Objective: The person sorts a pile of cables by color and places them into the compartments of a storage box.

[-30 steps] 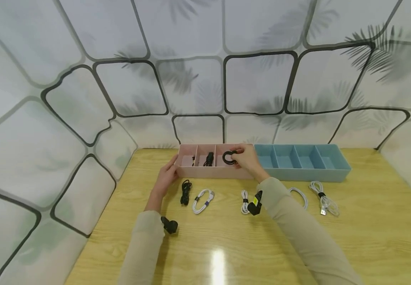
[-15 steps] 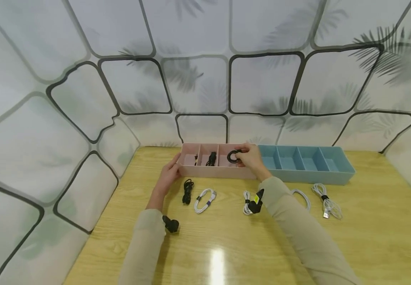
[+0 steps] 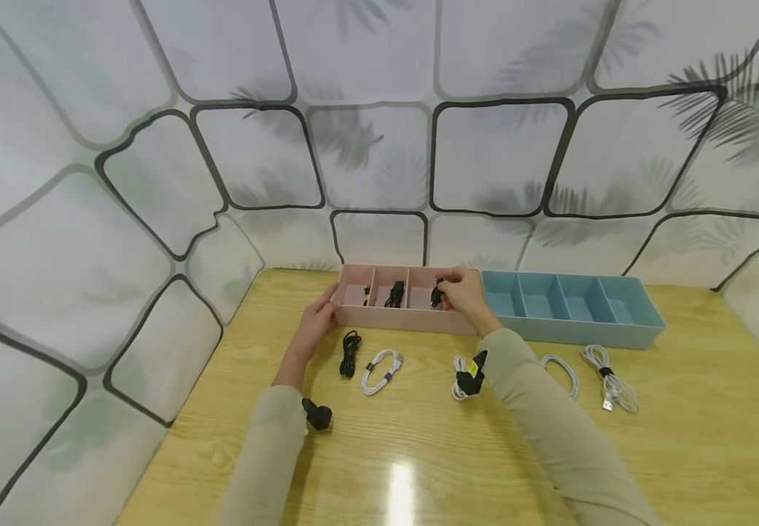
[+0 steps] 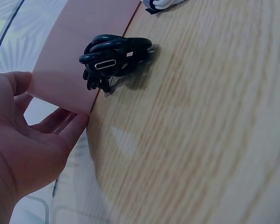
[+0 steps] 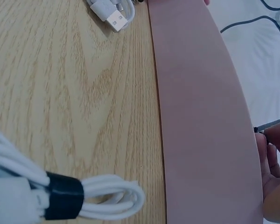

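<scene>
A pink divided box (image 3: 392, 318) stands at the back of the table. My left hand (image 3: 316, 320) holds its left end; in the left wrist view, the fingertips (image 4: 79, 123) lie against the end wall, from the rim down to near the table. My right hand (image 3: 466, 294) pinches a small coiled black cable (image 3: 437, 292) inside the third compartment from the left. In the second compartment lies another black cable (image 3: 395, 294), and in the first a small dark item (image 3: 367, 294). Beyond the front wall in the right wrist view, the right fingers (image 5: 273, 161) are partly hidden.
A blue divided box (image 3: 583, 332) adjoins the pink one on the right. In front lie a bundled black cable (image 3: 350, 354), a white USB cable (image 3: 381, 372), and a white cable (image 3: 460, 380) near the right wrist. Farther right are two more white cables (image 3: 559, 374) (image 3: 609, 380).
The black cable in my right hand has turned from a ring facing the camera into a narrow dark bundle, lower in the compartment. The left hand stays at the box end; the head view shifts slightly.
</scene>
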Action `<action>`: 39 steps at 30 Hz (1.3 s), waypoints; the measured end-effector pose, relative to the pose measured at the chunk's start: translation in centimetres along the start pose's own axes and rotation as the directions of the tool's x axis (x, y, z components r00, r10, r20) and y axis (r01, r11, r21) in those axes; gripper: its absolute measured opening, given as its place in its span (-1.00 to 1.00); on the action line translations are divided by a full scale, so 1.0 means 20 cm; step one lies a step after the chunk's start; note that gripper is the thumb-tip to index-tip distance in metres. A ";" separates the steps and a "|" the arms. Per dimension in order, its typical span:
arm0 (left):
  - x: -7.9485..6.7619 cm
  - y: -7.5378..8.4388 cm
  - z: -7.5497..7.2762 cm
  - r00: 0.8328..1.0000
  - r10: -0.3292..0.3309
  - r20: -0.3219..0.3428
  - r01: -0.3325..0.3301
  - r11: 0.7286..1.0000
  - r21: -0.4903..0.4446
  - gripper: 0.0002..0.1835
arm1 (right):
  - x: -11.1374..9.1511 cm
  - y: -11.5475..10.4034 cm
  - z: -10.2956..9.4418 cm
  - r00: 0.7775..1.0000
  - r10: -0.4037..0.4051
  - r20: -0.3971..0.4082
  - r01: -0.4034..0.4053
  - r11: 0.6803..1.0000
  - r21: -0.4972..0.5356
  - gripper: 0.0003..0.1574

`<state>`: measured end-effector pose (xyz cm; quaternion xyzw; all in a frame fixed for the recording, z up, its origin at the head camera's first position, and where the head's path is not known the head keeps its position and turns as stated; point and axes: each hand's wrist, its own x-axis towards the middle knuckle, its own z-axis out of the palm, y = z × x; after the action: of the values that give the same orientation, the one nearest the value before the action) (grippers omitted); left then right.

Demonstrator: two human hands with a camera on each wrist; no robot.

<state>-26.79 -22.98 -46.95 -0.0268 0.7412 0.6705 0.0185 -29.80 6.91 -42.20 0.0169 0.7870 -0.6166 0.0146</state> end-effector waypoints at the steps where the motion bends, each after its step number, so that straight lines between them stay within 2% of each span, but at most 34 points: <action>1: 0.00 0.00 0.00 1.000 0.002 0.000 -0.002 1.000 0.000 -0.45 | 0.00 0.00 0.00 1.000 -0.003 -0.003 0.003 1.000 0.002 -0.62; 12: -0.01 0.01 0.00 1.000 0.007 0.010 -0.007 1.000 0.026 -0.45 | 0.00 0.02 0.01 1.000 -0.022 0.004 0.022 0.999 0.039 -0.63; 23: 0.00 0.02 0.00 1.000 -0.013 0.007 0.013 1.000 0.020 -0.44 | 0.00 0.01 -0.01 1.000 -0.012 0.023 0.011 1.000 0.024 -0.59; 34: 0.00 0.03 0.00 1.000 -0.002 0.016 0.002 1.000 0.020 -0.44 | -0.04 -0.01 -0.06 1.000 -0.025 0.015 0.024 0.999 0.031 -0.60; 39: 0.00 0.02 -0.01 1.000 0.002 0.025 -0.002 1.000 0.016 -0.43 | -0.06 0.00 -0.06 0.998 -0.055 0.030 0.055 0.998 0.018 -0.60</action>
<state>-26.77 -23.08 -46.50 -0.0177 0.7463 0.6648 0.0272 -28.67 8.04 -41.79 -0.0141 0.7815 -0.6237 0.0097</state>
